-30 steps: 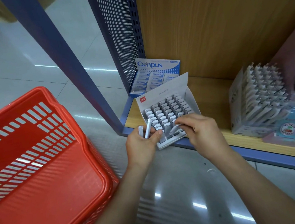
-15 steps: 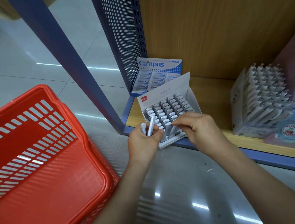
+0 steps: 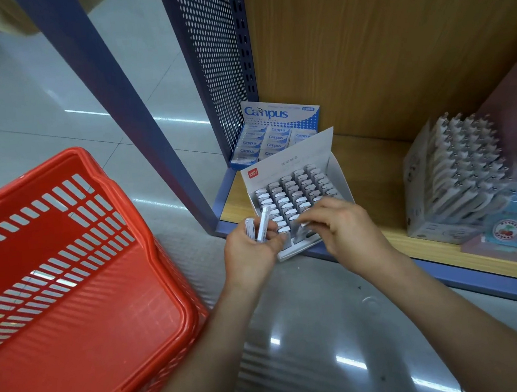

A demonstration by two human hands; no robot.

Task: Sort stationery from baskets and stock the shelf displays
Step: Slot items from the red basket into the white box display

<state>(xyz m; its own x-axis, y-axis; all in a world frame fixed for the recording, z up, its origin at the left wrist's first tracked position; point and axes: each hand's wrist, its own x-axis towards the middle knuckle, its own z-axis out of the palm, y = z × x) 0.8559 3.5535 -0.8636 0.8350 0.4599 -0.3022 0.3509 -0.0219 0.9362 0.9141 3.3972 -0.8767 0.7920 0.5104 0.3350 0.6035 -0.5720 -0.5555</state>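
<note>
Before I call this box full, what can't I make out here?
Head view:
- Front rows of the white box: covered by the right hand; whether it pinches anything is hidden.
- Count of white packs in the left hand: its fingers cover them.
- Near end of the red basket: cut off by the frame edge.
- Print on the box flap: too small.

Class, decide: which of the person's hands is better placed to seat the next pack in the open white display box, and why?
The right hand: its fingers are over the front row of the display box. The left hand is beside the box, gripping spare packs.
</note>
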